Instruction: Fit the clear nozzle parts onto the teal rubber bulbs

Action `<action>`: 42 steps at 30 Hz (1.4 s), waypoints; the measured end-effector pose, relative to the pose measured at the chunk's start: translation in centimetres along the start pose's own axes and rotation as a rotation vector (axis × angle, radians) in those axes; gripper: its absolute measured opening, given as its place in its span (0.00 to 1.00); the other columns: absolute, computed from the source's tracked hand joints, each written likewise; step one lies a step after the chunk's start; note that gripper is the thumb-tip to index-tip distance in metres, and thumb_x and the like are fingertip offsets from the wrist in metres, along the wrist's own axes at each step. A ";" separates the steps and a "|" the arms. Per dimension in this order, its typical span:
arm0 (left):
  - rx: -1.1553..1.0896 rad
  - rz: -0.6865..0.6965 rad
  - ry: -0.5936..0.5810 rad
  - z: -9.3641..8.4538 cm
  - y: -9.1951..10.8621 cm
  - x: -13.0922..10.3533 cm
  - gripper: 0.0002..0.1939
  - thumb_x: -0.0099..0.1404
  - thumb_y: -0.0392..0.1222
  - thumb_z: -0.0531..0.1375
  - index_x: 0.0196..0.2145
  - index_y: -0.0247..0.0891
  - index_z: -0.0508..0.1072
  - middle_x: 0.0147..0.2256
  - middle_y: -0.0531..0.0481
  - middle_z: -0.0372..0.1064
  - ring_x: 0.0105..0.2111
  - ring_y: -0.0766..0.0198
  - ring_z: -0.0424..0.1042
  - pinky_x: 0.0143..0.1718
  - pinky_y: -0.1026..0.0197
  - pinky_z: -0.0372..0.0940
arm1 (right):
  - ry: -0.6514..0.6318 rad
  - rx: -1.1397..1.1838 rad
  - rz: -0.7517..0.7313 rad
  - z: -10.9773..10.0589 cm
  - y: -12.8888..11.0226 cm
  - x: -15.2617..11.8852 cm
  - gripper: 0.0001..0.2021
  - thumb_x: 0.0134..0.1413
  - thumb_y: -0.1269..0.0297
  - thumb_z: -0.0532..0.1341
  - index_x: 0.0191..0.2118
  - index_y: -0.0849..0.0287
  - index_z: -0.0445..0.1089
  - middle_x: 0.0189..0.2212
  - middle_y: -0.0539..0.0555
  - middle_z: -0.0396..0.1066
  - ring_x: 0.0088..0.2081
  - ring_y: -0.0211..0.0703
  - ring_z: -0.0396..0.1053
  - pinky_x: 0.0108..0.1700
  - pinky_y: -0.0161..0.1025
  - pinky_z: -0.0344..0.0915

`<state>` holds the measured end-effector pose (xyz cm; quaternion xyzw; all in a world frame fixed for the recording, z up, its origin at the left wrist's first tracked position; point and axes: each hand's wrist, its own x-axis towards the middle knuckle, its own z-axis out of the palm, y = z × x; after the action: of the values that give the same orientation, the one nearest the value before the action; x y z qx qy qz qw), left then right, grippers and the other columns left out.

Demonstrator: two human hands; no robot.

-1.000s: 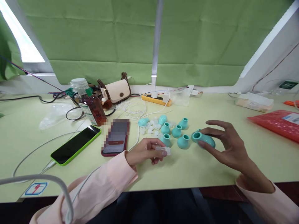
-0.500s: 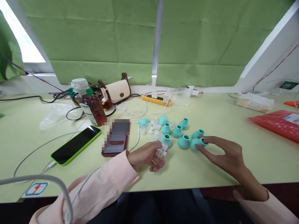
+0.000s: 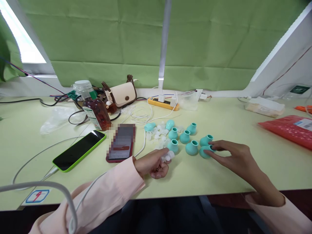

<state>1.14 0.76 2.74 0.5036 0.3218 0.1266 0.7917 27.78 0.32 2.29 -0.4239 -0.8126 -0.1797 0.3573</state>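
Observation:
My left hand [image 3: 156, 164] is closed around a small clear plastic fitting [image 3: 167, 157] with short stubs, held between thumb and fingers above the table. Thumb and fingers of my right hand [image 3: 231, 156] pinch the neck of a turquoise rubber bulb [image 3: 205, 151], which stands on the table with its opening up. Just behind it is another turquoise bulb [image 3: 206, 139]. Several more bulbs, such as one bulb [image 3: 191, 148] left of my right hand, stand upright, while a bulb [image 3: 170, 124] farther back lies on its side. Small translucent plastic pieces [image 3: 158, 134] lie in a loose pile beside them.
Left of the pile lie a red-cased phone [image 3: 121, 143] and a green-cased phone [image 3: 79, 151] with a white cable. Behind them stand a bottle of dark liquid [image 3: 96, 112] and a cream handbag [image 3: 122, 93]. A yellow power strip [image 3: 162, 104] and a red package [image 3: 290, 128] are farther out.
My right hand has set the bulb it pinches more upright on the table. My left hand has turned the clear fitting and shifted slightly left.

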 end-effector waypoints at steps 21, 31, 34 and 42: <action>0.045 0.125 0.298 0.6 -0.5 0.3 0.26 0.56 0.58 0.44 0.12 0.35 0.55 0.06 0.57 0.49 0.07 0.75 0.48 0.08 0.71 0.39 | -0.081 0.810 -0.066 4.2 -9.0 3.4 0.08 0.41 0.71 0.62 0.31 0.61 0.64 0.22 0.50 0.68 0.22 0.32 0.66 0.23 0.29 0.65; 0.559 0.674 0.775 1.6 -2.1 -1.0 0.11 0.48 0.43 0.61 0.21 0.34 0.63 0.18 0.55 0.59 0.18 0.72 0.58 0.20 0.68 0.56 | 0.054 0.575 -0.132 5.0 -8.3 2.3 0.09 0.40 0.73 0.61 0.29 0.59 0.59 0.18 0.47 0.62 0.20 0.32 0.61 0.21 0.30 0.58; 0.797 0.797 0.813 1.8 -2.2 -1.2 0.08 0.51 0.40 0.60 0.22 0.34 0.66 0.19 0.52 0.63 0.20 0.70 0.61 0.23 0.67 0.59 | 0.052 0.597 -0.146 4.9 -8.4 2.3 0.10 0.39 0.73 0.61 0.29 0.59 0.58 0.18 0.47 0.63 0.20 0.32 0.62 0.21 0.30 0.59; 0.922 0.808 0.819 1.8 -2.0 -1.3 0.03 0.54 0.35 0.57 0.28 0.34 0.71 0.25 0.48 0.71 0.26 0.67 0.69 0.29 0.68 0.63 | 0.036 0.648 -0.079 5.0 -8.3 2.3 0.09 0.40 0.72 0.61 0.24 0.59 0.56 0.16 0.45 0.61 0.19 0.30 0.60 0.19 0.28 0.56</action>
<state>1.03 -2.11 2.00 0.7770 0.4014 0.4382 0.2078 17.95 -0.23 0.65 -0.2529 -0.8369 0.0671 0.4808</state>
